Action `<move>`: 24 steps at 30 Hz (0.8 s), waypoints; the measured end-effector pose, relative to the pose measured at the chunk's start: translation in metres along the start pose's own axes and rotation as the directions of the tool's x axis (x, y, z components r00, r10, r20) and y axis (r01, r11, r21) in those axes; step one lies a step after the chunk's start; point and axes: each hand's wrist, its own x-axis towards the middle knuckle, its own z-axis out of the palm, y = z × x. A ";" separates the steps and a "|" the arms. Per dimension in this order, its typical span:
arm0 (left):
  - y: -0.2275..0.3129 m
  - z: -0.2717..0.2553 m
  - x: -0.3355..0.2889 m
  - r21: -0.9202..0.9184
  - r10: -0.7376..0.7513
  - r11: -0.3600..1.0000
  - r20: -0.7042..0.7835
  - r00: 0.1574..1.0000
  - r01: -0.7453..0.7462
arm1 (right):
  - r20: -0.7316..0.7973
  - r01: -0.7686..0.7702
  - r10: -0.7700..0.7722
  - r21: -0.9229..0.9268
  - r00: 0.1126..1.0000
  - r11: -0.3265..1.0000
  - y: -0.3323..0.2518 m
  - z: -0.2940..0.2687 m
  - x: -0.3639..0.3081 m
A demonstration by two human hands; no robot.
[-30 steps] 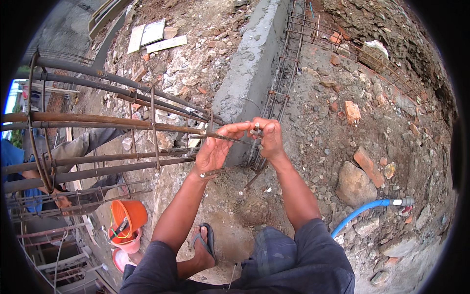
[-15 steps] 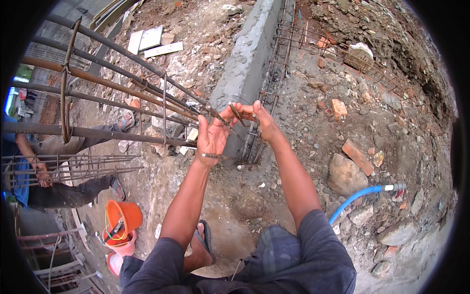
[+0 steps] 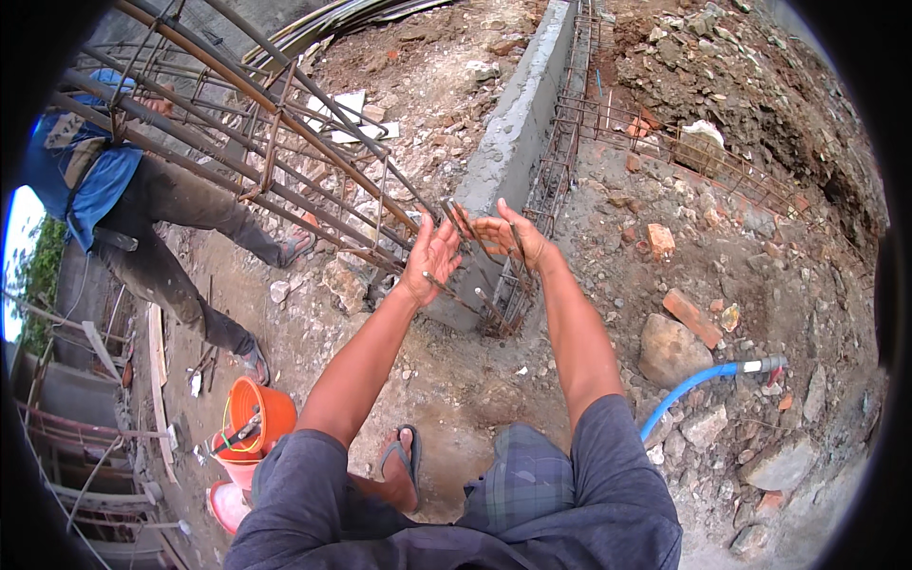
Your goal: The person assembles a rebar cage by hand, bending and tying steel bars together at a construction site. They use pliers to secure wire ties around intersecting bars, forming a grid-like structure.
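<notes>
Rubble-strewn ground (image 3: 451, 375), and my palms are spread around rusty bar ends (image 3: 460, 219)!
Left hand (image 3: 434, 258) faces right hand (image 3: 522, 240), neither visibly pinching, the tips between them by the concrete beam's (image 3: 518, 114) near end; fingers open, probably to leave room.

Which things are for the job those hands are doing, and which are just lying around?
Seem part of the job:
steel rods, between the left hand and right hand
bar cage, its end near the left hand
concrete beam, its near end by the hands

Seem to be just lying about:
blue hose
rounded rock
orange brick, beside the rock
</notes>
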 end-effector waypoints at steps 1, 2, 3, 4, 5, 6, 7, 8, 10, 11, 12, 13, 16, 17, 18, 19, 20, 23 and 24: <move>0.004 -0.009 -0.001 -0.053 -0.044 0.998 0.003 0.999 0.044 | -0.053 0.016 -0.017 -0.011 0.998 1.000 -0.001 0.008 0.001; -0.003 -0.025 -0.007 -0.079 -0.087 0.993 -0.025 0.996 0.084 | -0.102 0.009 -0.010 -0.016 0.995 1.000 0.011 0.017 0.005; -0.001 -0.027 -0.003 -0.100 -0.116 0.988 -0.020 0.993 0.113 | -0.199 0.067 -0.069 -0.020 0.977 0.998 0.013 0.015 0.000; -0.001 -0.029 0.000 -0.121 -0.146 0.982 -0.017 0.989 0.143 | -0.293 0.123 -0.126 -0.027 0.948 0.992 0.018 0.015 -0.004; 0.008 -0.012 0.008 -0.032 -0.116 0.993 0.043 0.992 0.118 | -0.408 0.190 -0.197 -0.057 0.892 0.980 0.018 0.000 -0.010; 0.011 -0.006 0.016 -0.022 -0.116 0.993 0.065 0.991 0.118 | -0.455 0.196 -0.219 -0.099 0.863 0.976 0.020 -0.012 -0.015; 0.011 -0.006 0.016 -0.014 -0.112 0.993 0.073 0.991 0.114 | -0.489 0.197 -0.241 -0.139 0.839 0.970 0.027 -0.019 -0.021; 0.007 -0.009 0.010 -0.021 -0.126 0.992 0.061 0.990 0.128 | -0.516 0.172 -0.233 -0.165 0.824 0.971 0.038 -0.014 -0.028; 0.005 -0.015 0.008 -0.011 -0.121 0.993 0.043 0.992 0.122 | -0.558 0.220 -0.303 -0.211 0.773 0.952 0.049 -0.009 -0.035; 0.004 -0.016 0.010 -0.009 -0.116 0.993 0.033 0.993 0.117 | -0.580 0.248 -0.345 -0.242 0.738 0.938 0.051 -0.006 -0.038; 0.004 -0.017 0.012 -0.006 -0.112 0.994 0.026 0.993 0.113 | -0.601 0.276 -0.388 -0.275 0.698 0.921 0.053 -0.003 -0.042; -0.001 -0.018 0.008 -0.013 -0.103 0.995 0.020 0.995 0.103 | -0.573 0.251 -0.416 -0.347 0.706 0.904 0.056 -0.001 -0.050; -0.003 -0.013 0.010 0.026 -0.042 0.999 0.040 0.998 0.041 | -0.568 0.067 -0.398 -0.514 0.720 0.855 0.036 -0.022 -0.076; -0.005 -0.016 0.010 -0.004 -0.013 1.000 0.056 0.998 0.013 | -0.549 0.078 -0.420 -0.539 0.722 0.838 0.024 -0.020 -0.085; -0.009 -0.017 0.012 0.000 0.048 0.999 0.061 0.997 -0.048 | -0.560 0.043 -0.434 -0.577 0.706 0.816 0.012 -0.019 -0.094; -0.014 -0.017 0.016 0.004 0.108 0.994 0.067 0.992 -0.108 | -0.572 0.006 -0.446 -0.610 0.688 0.792 -0.002 -0.019 -0.104; -0.021 -0.014 0.019 -0.001 0.161 0.987 0.082 0.983 -0.162 | -0.592 -0.042 -0.456 -0.639 0.665 0.768 -0.016 -0.018 -0.119; -0.034 -0.002 0.027 -0.097 0.258 0.964 0.105 0.961 -0.248 | -0.612 -0.154 -0.499 -0.712 0.613 0.685 -0.056 -0.007 -0.149; -0.041 -0.009 0.028 -0.114 0.276 0.957 0.085 0.958 -0.265 | -0.622 -0.209 -0.493 -0.724 0.608 0.657 -0.074 0.009 -0.152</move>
